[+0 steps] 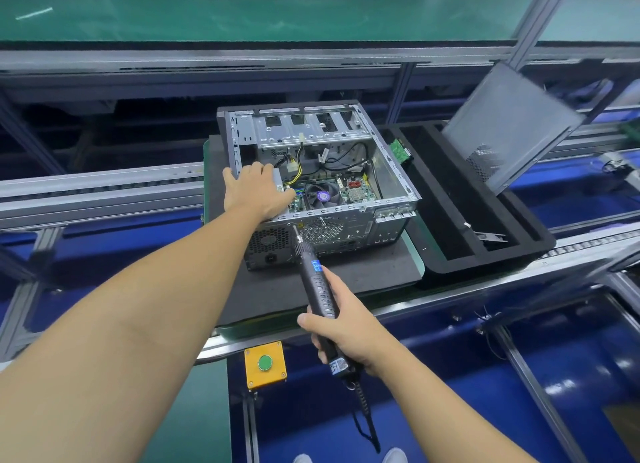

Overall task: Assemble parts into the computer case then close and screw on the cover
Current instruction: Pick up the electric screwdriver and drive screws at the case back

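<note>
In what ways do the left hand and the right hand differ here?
The left hand lies flat inside the computer case; the right hand grips the black screwdriver. The left hand reaches farther away; the right hand is nearer, before the case. Both are bare.

Bare metal case (391, 171), matt foam pad (346, 279)

Left hand (254, 189) rests on the open computer case (322, 182); right hand (343, 327) grips an electric screwdriver (313, 275), apparently at a rear screw.
</note>
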Tool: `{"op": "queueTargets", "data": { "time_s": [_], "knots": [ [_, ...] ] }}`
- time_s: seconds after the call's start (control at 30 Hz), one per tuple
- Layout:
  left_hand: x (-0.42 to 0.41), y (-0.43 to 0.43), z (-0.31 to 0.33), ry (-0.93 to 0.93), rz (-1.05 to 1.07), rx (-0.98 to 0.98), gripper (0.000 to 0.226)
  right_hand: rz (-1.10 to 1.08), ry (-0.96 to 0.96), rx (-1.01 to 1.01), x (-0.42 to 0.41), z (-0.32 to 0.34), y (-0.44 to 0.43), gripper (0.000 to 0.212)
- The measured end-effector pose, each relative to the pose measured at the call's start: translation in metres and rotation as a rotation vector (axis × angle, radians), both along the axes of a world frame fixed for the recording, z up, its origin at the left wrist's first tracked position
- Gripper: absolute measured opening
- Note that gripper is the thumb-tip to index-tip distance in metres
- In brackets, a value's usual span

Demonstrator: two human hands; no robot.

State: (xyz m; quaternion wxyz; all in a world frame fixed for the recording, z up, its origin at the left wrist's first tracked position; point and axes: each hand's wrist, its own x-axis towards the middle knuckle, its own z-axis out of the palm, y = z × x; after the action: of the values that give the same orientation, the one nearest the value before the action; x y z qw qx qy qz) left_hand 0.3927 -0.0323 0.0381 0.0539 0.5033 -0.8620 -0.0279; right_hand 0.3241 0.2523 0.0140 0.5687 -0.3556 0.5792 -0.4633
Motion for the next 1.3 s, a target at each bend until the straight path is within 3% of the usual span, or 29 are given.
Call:
{"op": "queueTargets", "data": {
  "time_s": [0.1, 0.23, 0.33, 0.47, 0.6, 0.7, 0.83, 1.0, 1.3],
  "knots": [
    [0.005, 0.005, 0.001, 0.081, -0.138, 0.000, 0.061, -0.025, -0.017, -0.036, -0.013, 0.002, 0.005, 0.075],
    [-0.005, 0.026, 0.005, 0.282, -0.310, 0.025, 0.037, -0.086, -0.036, -0.061, -0.043, 0.016, -0.001, 0.048],
    [-0.031, 0.048, 0.011, 0.389, -0.321, -0.010, 0.025, -0.126, -0.079, -0.066, -0.071, 0.029, -0.008, 0.056],
    [-0.075, 0.072, 0.023, 0.448, -0.341, 0.025, 0.025, -0.135, -0.075, -0.079, -0.110, 0.039, -0.010, 0.068],
    [-0.127, 0.097, 0.034, 0.633, -0.287, 0.220, 0.027, -0.155, -0.105, -0.168, -0.156, 0.045, -0.005, 0.047],
    [-0.175, 0.110, 0.042, 0.667, -0.285, 0.267, 0.036, -0.205, -0.106, -0.203, -0.207, 0.048, 0.000, 0.040],
    [-0.247, 0.116, 0.039, 0.612, -0.310, 0.370, 0.044, -0.238, -0.085, -0.205, -0.290, 0.047, 0.004, 0.031],
    [-0.337, 0.120, 0.008, 0.464, -0.307, 0.539, 0.021, -0.253, -0.024, -0.137, -0.386, 0.032, -0.001, 0.035],
    [-0.402, 0.101, -0.099, -0.151, -0.218, 0.624, 0.028, -0.226, -0.105, -0.079, -0.474, -0.018, -0.020, 0.023]
  ]
}}
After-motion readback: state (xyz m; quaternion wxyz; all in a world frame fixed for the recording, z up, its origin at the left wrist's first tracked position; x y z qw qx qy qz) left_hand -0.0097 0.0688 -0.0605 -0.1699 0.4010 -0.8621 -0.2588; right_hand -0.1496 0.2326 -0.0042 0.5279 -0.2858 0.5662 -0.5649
